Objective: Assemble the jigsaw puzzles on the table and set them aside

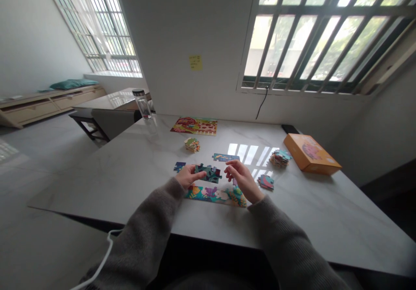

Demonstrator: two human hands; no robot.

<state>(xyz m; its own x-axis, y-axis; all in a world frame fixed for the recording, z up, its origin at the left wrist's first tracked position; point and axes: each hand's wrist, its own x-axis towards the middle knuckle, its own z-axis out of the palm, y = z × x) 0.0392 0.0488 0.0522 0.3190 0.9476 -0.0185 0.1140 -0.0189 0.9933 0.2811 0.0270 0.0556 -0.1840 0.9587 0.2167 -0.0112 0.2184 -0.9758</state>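
My left hand (187, 176) grips a few joined dark teal jigsaw puzzle pieces (212, 174), thumb on top, over the middle of a partly assembled puzzle. To the right of these pieces is my right hand (242, 175), its fingers bent and slightly apart, with nothing visible in them. Below both hands lies a colourful joined bottom strip (216, 194) of the puzzle. A blue joined strip (226, 157) lies beyond them, and a small dark blue piece (179, 166) is left of my left hand. Part of the puzzle's right side is hidden behind my right hand.
Stacked puzzle pieces (192, 145) stand behind my left hand; another stack (280, 158) and a few loose pieces (266, 182) are at the right. An orange box (311, 153), a farm picture (195, 126) and a glass bottle (143, 104) also stand or lie on the white table (136, 177).
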